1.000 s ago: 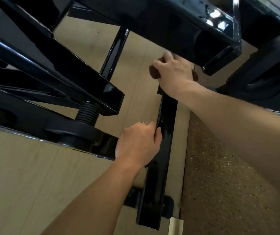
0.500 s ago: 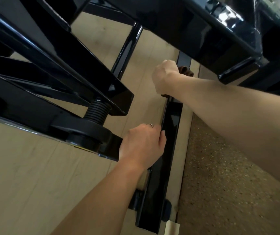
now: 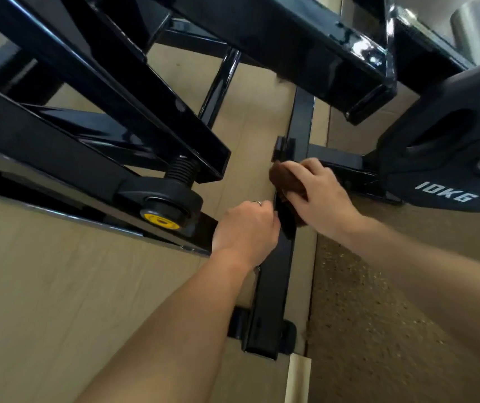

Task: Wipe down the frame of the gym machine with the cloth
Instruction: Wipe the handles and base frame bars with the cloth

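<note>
A glossy black floor rail [image 3: 273,286] of the gym machine frame runs from the bottom centre up towards the top. My right hand [image 3: 320,196] holds a brown cloth [image 3: 286,178] against this rail, fingers wrapped over the cloth. My left hand [image 3: 246,231] grips the left edge of the same rail just below the cloth, with a ring on one finger. The two hands are almost touching.
Heavy black beams [image 3: 102,91] cross overhead at left, with a coil spring and a yellow-capped pivot [image 3: 160,221]. A 10KG weight plate [image 3: 448,170] hangs at right beside a cross bar [image 3: 340,162]. Pale wood flooring [image 3: 58,301] lies left, speckled rubber flooring [image 3: 378,330] right.
My right hand has slid the cloth down the rail towards me, close to my left hand. The view tilted, bringing the weight plate into sight. My left hand kept its grip.
</note>
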### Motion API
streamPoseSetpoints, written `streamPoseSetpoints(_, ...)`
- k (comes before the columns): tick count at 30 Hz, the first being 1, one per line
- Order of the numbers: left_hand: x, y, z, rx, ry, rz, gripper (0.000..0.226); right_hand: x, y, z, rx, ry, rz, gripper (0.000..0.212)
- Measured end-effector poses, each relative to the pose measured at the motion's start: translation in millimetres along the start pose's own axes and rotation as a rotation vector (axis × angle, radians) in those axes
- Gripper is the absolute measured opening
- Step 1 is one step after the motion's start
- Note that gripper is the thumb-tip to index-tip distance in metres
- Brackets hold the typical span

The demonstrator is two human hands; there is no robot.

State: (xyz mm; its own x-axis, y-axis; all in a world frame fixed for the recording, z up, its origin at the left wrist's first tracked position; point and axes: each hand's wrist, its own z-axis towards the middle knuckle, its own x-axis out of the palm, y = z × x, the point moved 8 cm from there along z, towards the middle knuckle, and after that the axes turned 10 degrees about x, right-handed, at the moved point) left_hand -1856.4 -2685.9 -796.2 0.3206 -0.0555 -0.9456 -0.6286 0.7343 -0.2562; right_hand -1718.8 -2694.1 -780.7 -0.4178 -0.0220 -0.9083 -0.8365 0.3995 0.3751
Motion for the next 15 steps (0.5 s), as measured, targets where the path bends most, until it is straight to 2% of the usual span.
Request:
streamPoseSetpoints(3, 4, -6, -7, 0.051, 0.060, 0.075, 0.026, 17, -1, -43, 0.022, -0.033, 0.013, 0.057)
streamPoseSetpoints(9, -23, -23, -66, 0.325, 0.199, 0.312, 0.037, 40, 15, -97, -0.027, -0.115, -0.060, 0.058)
streamPoseSetpoints(12, -59, -11, -96, 0.414, 0.224, 0.408, 0.057, 43, 22, -97, -0.116, -0.099, -0.099, 0.059)
streamPoseSetpoints(15, -98, 6, -121, 0.469, 0.274, 0.442, 0.061, 37, 26, -68, -0.095, -0.071, -0.127, 0.057)
